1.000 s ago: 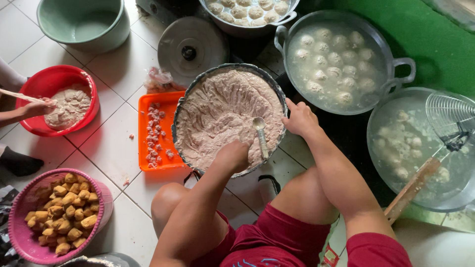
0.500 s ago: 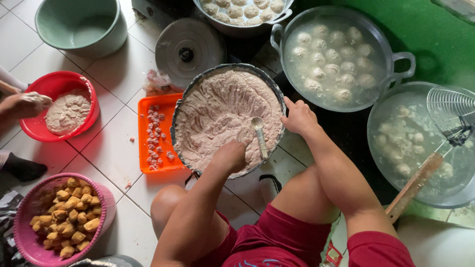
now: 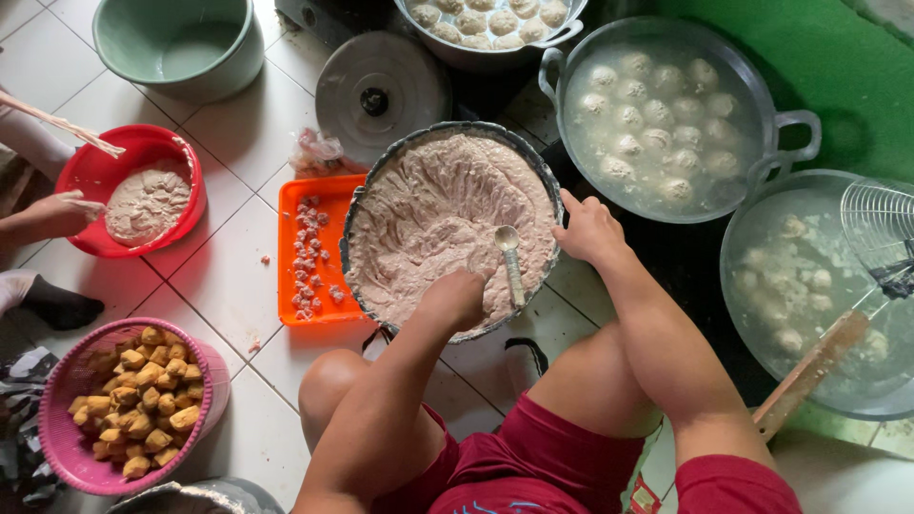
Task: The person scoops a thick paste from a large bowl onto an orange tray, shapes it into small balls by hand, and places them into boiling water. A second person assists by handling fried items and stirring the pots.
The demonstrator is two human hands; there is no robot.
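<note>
Spoon (image 3: pixel 510 259) in paste basin (image 3: pixel 381 186) (tray (image 3: pixel 297 193) left, pot (image 3: pixel 762 95) right).

A: What sits on the tiled floor (image 3: pixel 238 276)?

B: Centre, a big paste basin (image 3: pixel 447 224). At nine o'clock of it, an orange tray (image 3: pixel 309 249); farther out, a red bowl (image 3: pixel 133 200).

A: And beyond?

B: Green bucket (image 3: pixel 181 43) at eleven, pot lid (image 3: pixel 381 90) at twelve, pink basket (image 3: pixel 129 409) at seven, water pots (image 3: pixel 666 114) at two.
</note>
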